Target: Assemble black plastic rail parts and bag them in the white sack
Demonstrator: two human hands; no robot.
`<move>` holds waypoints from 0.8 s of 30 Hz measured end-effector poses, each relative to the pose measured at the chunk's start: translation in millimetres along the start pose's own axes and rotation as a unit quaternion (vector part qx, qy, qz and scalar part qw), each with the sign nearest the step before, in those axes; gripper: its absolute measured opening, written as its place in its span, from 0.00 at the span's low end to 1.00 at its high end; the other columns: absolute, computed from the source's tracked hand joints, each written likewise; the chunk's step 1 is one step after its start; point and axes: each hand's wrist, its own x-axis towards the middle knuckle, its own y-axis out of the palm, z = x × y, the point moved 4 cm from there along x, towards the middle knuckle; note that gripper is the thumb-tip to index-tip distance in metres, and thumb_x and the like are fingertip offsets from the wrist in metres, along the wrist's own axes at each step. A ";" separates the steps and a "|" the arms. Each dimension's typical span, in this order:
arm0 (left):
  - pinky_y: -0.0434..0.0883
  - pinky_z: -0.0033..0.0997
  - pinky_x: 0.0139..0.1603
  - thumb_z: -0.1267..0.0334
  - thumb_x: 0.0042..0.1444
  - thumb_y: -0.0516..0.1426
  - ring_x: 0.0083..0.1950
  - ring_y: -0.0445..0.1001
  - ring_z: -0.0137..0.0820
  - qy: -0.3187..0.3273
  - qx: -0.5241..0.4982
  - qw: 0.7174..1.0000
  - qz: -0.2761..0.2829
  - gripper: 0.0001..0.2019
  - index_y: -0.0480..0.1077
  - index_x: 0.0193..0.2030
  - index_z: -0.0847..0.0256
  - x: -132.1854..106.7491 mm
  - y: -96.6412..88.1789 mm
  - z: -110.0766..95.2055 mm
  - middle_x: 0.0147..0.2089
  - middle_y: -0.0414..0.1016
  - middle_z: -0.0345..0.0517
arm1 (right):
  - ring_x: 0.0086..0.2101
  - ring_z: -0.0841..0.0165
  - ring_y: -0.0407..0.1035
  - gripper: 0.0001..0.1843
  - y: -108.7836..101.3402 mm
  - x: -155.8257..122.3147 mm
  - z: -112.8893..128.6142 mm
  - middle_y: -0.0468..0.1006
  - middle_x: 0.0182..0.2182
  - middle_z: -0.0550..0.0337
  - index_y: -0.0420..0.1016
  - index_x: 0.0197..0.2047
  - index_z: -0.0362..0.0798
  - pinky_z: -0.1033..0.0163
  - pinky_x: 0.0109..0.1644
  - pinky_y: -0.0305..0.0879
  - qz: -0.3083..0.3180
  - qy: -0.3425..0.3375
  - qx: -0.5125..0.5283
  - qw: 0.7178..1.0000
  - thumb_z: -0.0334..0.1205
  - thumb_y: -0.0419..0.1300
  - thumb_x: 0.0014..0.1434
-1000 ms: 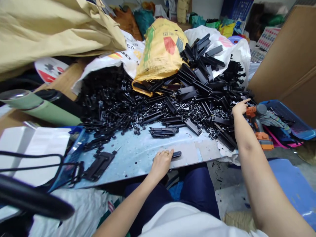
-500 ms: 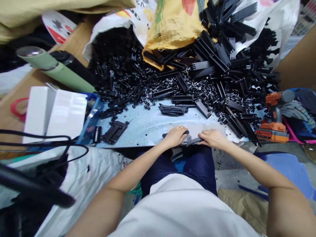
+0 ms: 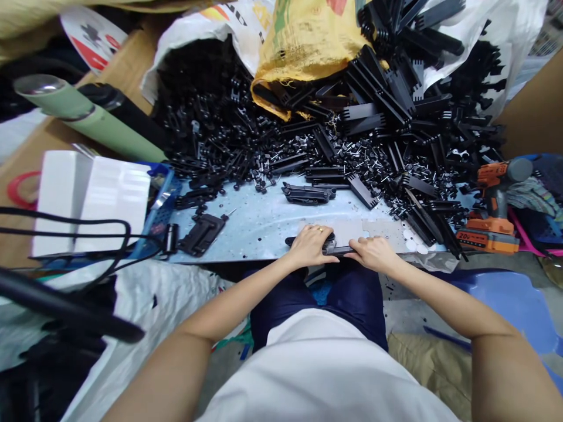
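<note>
left grip [image 3: 310, 245] arches over black part [image 3: 290, 241]

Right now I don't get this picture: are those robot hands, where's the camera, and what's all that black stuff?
No robot here: those are a person's bare hands. The camera is worn on that person's head, looking forward and down. On the pale blue table lies a big pile of small black plastic pieces, with thin shiny pins among some. A yellow woven sack is at the far side, and an orange-and-black power tool is over on the right. The left hand and right hand both hold a narrow dark part near the table's closest edge. Fingers cover much of it, so its whole shape is hidden.
</note>
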 end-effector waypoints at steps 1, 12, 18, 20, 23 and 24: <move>0.64 0.38 0.48 0.43 0.46 0.66 0.45 0.67 0.42 0.000 -0.007 1.000 -0.009 0.31 0.61 0.46 0.63 -1.2 0.0 1.2 0.43 0.66 0.51 | 0.35 0.61 0.70 0.24 -2.4 -0.5 0.8 0.74 0.36 0.51 0.66 0.47 0.48 0.63 0.31 0.51 -0.013 0.003 -0.005 1.000 0.54 0.38 0.65; 0.67 0.35 0.46 0.49 0.53 0.63 0.46 0.67 0.41 0.003 -0.042 0.998 -0.041 0.24 0.62 0.47 0.63 0.9 6.6 0.1 0.42 0.66 0.50 | 0.34 0.64 0.67 0.22 -10.4 9.1 -9.4 0.73 0.34 0.51 0.69 0.44 0.46 0.62 0.36 0.49 -0.084 -0.017 -0.045 0.995 0.51 0.41 0.65; 0.63 0.42 0.55 0.65 0.61 0.47 0.53 0.61 0.43 -0.226 -0.032 0.949 -0.217 0.16 0.60 0.54 0.66 18.4 -49.4 83.0 0.49 0.62 0.57 | 0.37 0.65 0.65 0.24 20.8 14.2 -38.4 0.73 0.35 0.52 0.71 0.38 0.44 0.63 0.38 0.51 -0.204 -0.039 -0.023 0.978 0.53 0.42 0.65; 0.63 0.43 0.53 0.69 0.57 0.47 0.52 0.61 0.46 -0.323 0.015 0.920 -0.222 0.17 0.62 0.53 0.68 21.7 -68.2 120.1 0.49 0.62 0.60 | 0.36 0.65 0.64 0.24 28.9 11.5 -42.9 0.73 0.34 0.53 0.71 0.37 0.44 0.63 0.38 0.52 -0.225 -0.041 -0.010 0.973 0.53 0.42 0.64; 0.63 0.41 0.51 0.71 0.53 0.48 0.52 0.60 0.48 -0.347 0.055 0.927 -0.130 0.14 0.67 0.45 0.71 34.6 -79.6 151.0 0.45 0.64 0.62 | 0.37 0.65 0.64 0.23 28.7 8.9 -48.3 0.73 0.36 0.53 0.72 0.40 0.44 0.63 0.40 0.55 -0.240 -0.036 0.013 0.970 0.53 0.45 0.63; 0.63 0.40 0.51 0.73 0.52 0.47 0.51 0.60 0.48 -0.347 0.059 0.930 -0.102 0.13 0.68 0.42 0.72 38.1 -80.6 154.9 0.44 0.64 0.62 | 0.38 0.64 0.64 0.22 25.0 9.2 -52.8 0.74 0.37 0.52 0.71 0.42 0.44 0.63 0.42 0.56 -0.248 -0.018 0.021 0.968 0.52 0.45 0.64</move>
